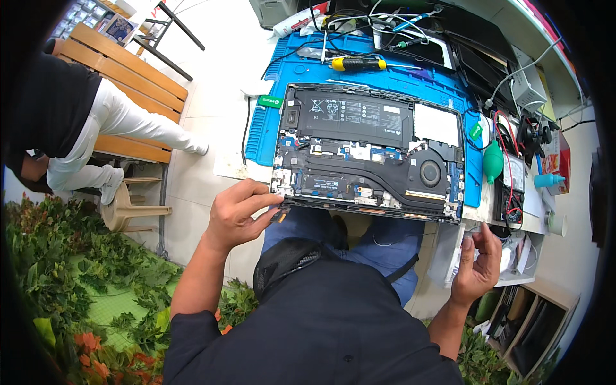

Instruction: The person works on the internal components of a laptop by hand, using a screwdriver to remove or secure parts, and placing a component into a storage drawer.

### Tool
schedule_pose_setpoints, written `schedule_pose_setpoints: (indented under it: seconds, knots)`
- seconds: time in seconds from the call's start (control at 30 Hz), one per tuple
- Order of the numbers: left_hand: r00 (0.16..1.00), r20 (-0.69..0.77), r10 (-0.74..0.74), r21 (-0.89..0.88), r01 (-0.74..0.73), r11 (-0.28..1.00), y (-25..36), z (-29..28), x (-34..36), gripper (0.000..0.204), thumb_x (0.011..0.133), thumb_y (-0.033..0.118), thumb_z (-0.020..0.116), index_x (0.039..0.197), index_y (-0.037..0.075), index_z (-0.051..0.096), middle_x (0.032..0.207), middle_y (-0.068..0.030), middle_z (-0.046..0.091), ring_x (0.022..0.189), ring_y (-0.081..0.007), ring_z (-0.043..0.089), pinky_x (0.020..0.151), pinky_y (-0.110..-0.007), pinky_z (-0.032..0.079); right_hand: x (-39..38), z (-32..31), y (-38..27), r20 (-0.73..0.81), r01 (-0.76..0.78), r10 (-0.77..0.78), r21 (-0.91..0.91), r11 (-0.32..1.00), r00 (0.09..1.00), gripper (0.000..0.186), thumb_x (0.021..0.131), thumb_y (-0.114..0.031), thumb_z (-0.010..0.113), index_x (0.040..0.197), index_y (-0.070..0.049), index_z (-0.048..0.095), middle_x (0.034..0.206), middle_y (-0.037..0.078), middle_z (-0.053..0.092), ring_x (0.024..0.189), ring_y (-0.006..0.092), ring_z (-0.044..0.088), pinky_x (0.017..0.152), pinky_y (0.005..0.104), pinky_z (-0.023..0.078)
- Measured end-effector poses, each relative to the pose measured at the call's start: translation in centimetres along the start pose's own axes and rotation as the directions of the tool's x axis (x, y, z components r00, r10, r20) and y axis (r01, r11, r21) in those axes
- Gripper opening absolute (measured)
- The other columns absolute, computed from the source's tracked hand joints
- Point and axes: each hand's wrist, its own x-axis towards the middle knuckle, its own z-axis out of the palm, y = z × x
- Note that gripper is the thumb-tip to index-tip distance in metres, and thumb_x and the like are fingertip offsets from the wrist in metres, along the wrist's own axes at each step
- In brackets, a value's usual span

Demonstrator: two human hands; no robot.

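Fingers of left hand (pixel 236 215) pinch opened laptop's (pixel 372 154) near corner.

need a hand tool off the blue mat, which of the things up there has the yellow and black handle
The screwdriver, lying flat across the top of the blue mat just above the opened laptop. The tools beside it are thin metal or pale.

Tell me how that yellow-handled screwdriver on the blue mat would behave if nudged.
The screwdriver has a rounded handle and lies flat on the mat, so it would probably roll when pushed sideways. It looks small and rigid, likely light and easy to lift. The cables lying close behind it might snag it.
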Motion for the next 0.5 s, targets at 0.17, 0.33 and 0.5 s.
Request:
schedule_pose_setpoints:
  seconds: [0.17, 0.33, 0.5]
  knots:
    - [0.996, 0.074, 0.053, 0.003, -0.054, 0.999, 0.0, -0.9, 0.7, 0.033, 0.072, 0.003, 0.091, 0.104, 0.009, 0.082, 0.092, -0.0067, 0.074, 0.079, -0.0245, 0.073, 0.066, -0.035, 0.059, 1.2, 3.0, -4.7, 0.171, 0.263, -0.283, 0.130, 0.956, 0.944, 0.043, 0.085, 0.006, 0.085, 0.127, 0.005, 0.075, 0.100, 0.013, 0.072, 0.086, 0.0225, 0.066, 0.076, 0.0329, 0.053]
    - [0.995, 0.058, 0.086, -0.008, -0.085, 0.996, 0.9, -1.1, 1.5, 0.028, 0.076, 0.007, 0.093, 0.102, 0.009, 0.083, 0.090, -0.0064, 0.074, 0.075, -0.0242, 0.073, 0.063, -0.035, 0.058, 3.1, 9.6, -9.4, 0.429, 0.353, -0.449, 0.286, 0.891, 0.784, 0.043, 0.081, -0.003, 0.091, 0.121, 0.000, 0.078, 0.097, 0.013, 0.073, 0.082, 0.0287, 0.068, 0.072, 0.0382, 0.054]
    - [0.998, 0.069, 0.009, -0.064, -0.005, 0.998, 0.8, -1.0, 1.2, 0.024, 0.077, 0.009, 0.094, 0.099, 0.009, 0.084, 0.089, -0.0060, 0.075, 0.072, -0.0222, 0.073, 0.061, -0.034, 0.057, 2.4, 14.9, -11.0, 0.561, 0.398, -0.475, 0.264, 0.879, 0.678, 0.035, 0.086, -0.012, 0.087, 0.118, -0.002, 0.076, 0.099, 0.008, 0.066, 0.092, 0.0274, 0.062, 0.082, 0.0416, 0.048]
